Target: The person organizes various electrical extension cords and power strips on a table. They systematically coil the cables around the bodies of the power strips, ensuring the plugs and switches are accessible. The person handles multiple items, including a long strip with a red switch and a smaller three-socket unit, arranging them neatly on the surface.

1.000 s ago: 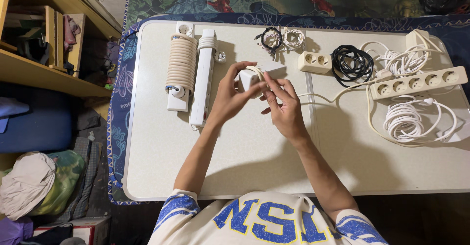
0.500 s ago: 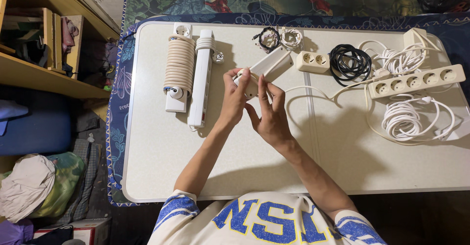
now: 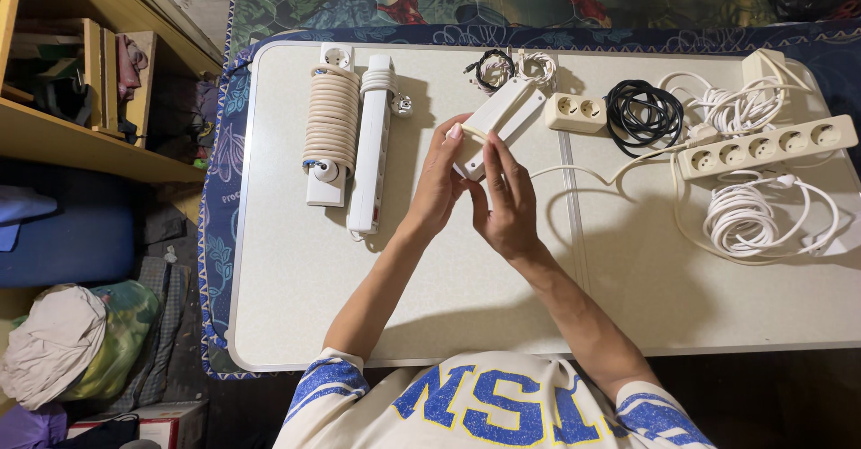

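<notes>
I hold a white power strip (image 3: 499, 124) up over the middle of the counter (image 3: 430, 296), a bit nearer the far edge. My left hand (image 3: 439, 184) is closed around its near end, so it does not drop or turn. My right hand (image 3: 504, 200) is just beside it, and its fingers (image 3: 496, 157) pinch the strip's cream cord (image 3: 574, 173) against the strip. I hold the cord tight there so it lies flat on the strip and does not slip off.

The rest of that cord runs loose across the counter toward the right edge, so there is slack to pull from.

By the far left corner lie two strips that already have cord around them: a cord-wrapped strip (image 3: 331, 130) with thick cream loops, and a long white strip (image 3: 374, 139) just beside it with a few loops near its far end. They lie side by side, neat and out of my way.

At the far edge sit two small cable bundles (image 3: 513, 69). To the right are a small two-socket block (image 3: 577, 112), a black cable coil (image 3: 644, 115), a five-socket strip (image 3: 765, 148) and a white cable coil (image 3: 752, 217) near the right edge. These are still loose and messy, well apart from my hands.
</notes>
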